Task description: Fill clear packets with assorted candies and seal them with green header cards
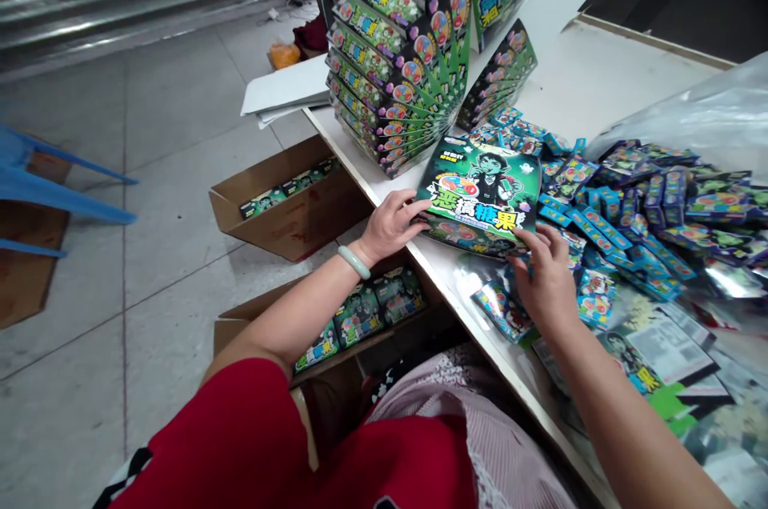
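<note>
A green and black candy box (480, 189) with a cartoon vampire on its lid lies closed on the white table. My left hand (393, 229), below a pale green bangle, grips the box's front left corner between thumb and fingers. At the front right corner, the fingers and thumb of my right hand (547, 277) pinch the edge. Small blue candy packets (600, 229) lie loose to the right of the box, some close by my right hand. Just behind the box rises a tall fanned stack of similar display boxes (396, 69).
Purple packets (714, 197) are heaped at the right beside a clear plastic bag (696, 113). Printed flat cards (660, 357) lie near my right forearm. Two cartons (288, 225) with green boxes stand below the table's left edge. A blue stool (54, 189) is at far left.
</note>
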`<state>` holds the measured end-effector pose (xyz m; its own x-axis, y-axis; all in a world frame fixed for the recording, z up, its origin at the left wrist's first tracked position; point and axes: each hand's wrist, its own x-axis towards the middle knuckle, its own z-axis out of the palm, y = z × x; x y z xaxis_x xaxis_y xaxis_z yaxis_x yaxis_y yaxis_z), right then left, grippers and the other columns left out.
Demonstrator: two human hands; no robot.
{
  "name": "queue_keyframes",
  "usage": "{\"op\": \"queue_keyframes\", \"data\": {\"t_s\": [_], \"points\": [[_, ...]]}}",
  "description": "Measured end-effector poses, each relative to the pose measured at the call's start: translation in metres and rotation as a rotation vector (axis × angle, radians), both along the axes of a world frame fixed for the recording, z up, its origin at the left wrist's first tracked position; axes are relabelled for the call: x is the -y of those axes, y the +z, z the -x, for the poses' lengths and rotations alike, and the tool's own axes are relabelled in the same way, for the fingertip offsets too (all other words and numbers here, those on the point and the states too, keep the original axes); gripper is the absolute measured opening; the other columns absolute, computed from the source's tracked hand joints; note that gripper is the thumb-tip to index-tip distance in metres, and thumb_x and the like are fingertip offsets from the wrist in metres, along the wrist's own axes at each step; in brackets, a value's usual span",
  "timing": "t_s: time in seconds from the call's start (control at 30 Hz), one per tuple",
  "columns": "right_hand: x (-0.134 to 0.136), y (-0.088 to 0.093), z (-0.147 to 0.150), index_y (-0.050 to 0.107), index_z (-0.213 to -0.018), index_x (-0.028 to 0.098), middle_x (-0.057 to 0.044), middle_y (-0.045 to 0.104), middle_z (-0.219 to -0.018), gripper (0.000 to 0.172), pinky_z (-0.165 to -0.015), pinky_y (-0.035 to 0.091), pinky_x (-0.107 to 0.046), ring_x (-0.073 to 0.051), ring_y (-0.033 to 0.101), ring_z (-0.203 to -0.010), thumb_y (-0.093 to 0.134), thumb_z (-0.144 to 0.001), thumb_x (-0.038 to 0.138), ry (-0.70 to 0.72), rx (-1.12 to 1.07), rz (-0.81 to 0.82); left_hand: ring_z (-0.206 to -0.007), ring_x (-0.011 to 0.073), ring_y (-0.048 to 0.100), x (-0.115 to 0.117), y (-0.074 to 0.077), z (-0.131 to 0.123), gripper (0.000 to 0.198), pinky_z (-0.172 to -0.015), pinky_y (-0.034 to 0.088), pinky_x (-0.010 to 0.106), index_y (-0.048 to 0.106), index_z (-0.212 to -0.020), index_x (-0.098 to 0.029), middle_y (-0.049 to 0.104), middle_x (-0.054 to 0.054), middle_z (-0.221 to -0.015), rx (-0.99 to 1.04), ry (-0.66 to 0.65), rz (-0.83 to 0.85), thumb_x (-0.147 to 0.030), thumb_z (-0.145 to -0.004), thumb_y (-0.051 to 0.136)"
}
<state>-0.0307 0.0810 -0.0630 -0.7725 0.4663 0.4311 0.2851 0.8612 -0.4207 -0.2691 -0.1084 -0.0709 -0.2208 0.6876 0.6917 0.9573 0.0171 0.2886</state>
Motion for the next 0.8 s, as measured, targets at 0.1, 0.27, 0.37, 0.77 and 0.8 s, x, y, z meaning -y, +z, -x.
{"op": "queue_keyframes", "data": {"t_s": [0.1, 0.27, 0.37, 0.77, 0.8], "points": [[0.004, 0.006, -0.001, 0.053, -0.127, 0.025, -0.015, 0.045, -0.135, 0.039, -0.068, 0.057, -0.039, -0.030, 0.062, -0.105, 0.048, -0.088, 0.019, -0.075, 0.116, 0.001, -0.101, 0.0220, 0.057, 0.005, -0.002, -0.003, 0.042, -0.088, 0.050, 0.038, 0.054, -0.123, -0.024, 0.054, 0.010, -0.114, 0.143, 0.005, -0.013, -0.034, -0.084, 0.067], [0.010, 0.010, -0.002, 0.051, -0.130, 0.026, -0.014, 0.049, -0.136, 0.040, -0.055, 0.053, -0.035, -0.027, 0.068, -0.087, 0.046, -0.090, 0.024, -0.129, 0.186, 0.031, -0.068, 0.0135, 0.056, 0.017, -0.006, -0.011, 0.015, -0.066, 0.048, 0.027, 0.060, -0.092, -0.018, 0.059, 0.001, -0.081, 0.374, 0.117, -0.016, -0.029, -0.084, 0.067], [0.010, 0.009, -0.002, 0.049, -0.131, 0.026, -0.016, 0.049, -0.136, 0.041, -0.058, 0.053, -0.036, -0.028, 0.069, -0.086, 0.047, -0.090, 0.025, -0.131, 0.184, 0.049, -0.066, 0.0133, 0.055, 0.015, -0.008, -0.017, 0.011, -0.065, 0.046, 0.026, 0.057, -0.076, -0.019, 0.059, -0.001, -0.071, 0.390, 0.144, -0.010, -0.021, -0.084, 0.064], [0.011, -0.001, -0.001, 0.051, -0.129, 0.022, -0.017, 0.049, -0.134, 0.041, -0.069, 0.055, -0.038, -0.019, 0.066, -0.072, 0.055, -0.088, 0.028, -0.107, 0.042, 0.131, -0.066, 0.0121, 0.055, 0.006, -0.019, -0.028, 0.014, -0.065, 0.045, 0.024, 0.055, -0.073, -0.019, 0.059, -0.001, -0.071, 0.451, 0.194, -0.130, -0.021, -0.084, 0.063], [0.011, -0.001, -0.001, 0.052, -0.128, 0.022, -0.017, 0.049, -0.134, 0.041, -0.069, 0.055, -0.039, -0.019, 0.066, -0.072, 0.055, -0.088, 0.028, -0.112, 0.041, 0.134, -0.065, 0.0120, 0.055, 0.006, -0.020, -0.028, 0.014, -0.065, 0.045, 0.024, 0.056, -0.073, -0.019, 0.059, -0.001, -0.071, 0.452, 0.199, -0.132, -0.022, -0.084, 0.063]]}}
